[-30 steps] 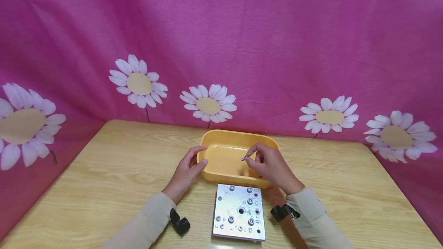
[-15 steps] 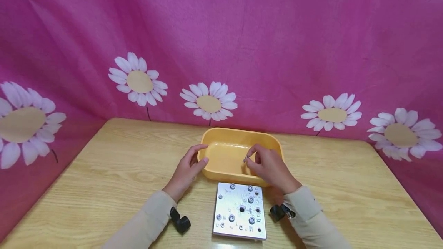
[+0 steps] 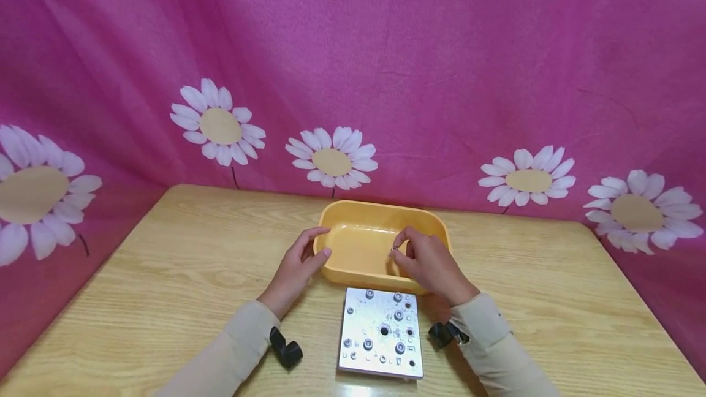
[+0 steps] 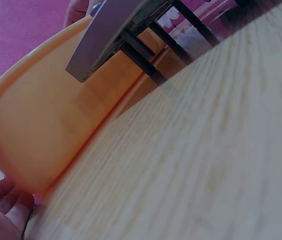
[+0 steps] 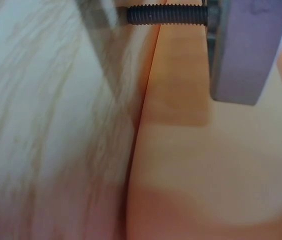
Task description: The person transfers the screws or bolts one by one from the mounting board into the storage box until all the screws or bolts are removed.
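Small metal part (image 3: pixel 394 250) is pinched between thumb and finger of the right grip (image 3: pixel 430 263), mostly hidden by the fingertips, so I can't tell exactly what kind of fastener it is, if it even is one. That grip is up over the right half of a yellow-orange plastic tray (image 3: pixel 358 276), and the part sits right at its fingertips, above the tray floor. The left grip (image 3: pixel 294 267) has hold of the tray's other end, thumb and fingers at the rim, well off to the left of the right one. Just below and between the two grips, on the person's side of the tray, there's a silvery metal plate (image 3: pixel 379 316) with socket-head bolts (image 3: pixel 368 344) and some open holes. Wrist cams show threaded shanks (image 4: pixel 140 59) poking out of its underside toward the wood-grain worktop (image 3: pixel 165 274). Both arms wear beige sleeves (image 3: pixel 242 336), and beyond the grips hangs a magenta curtain (image 3: pixel 386 48) with big white daisies (image 3: pixel 331 162) on it.
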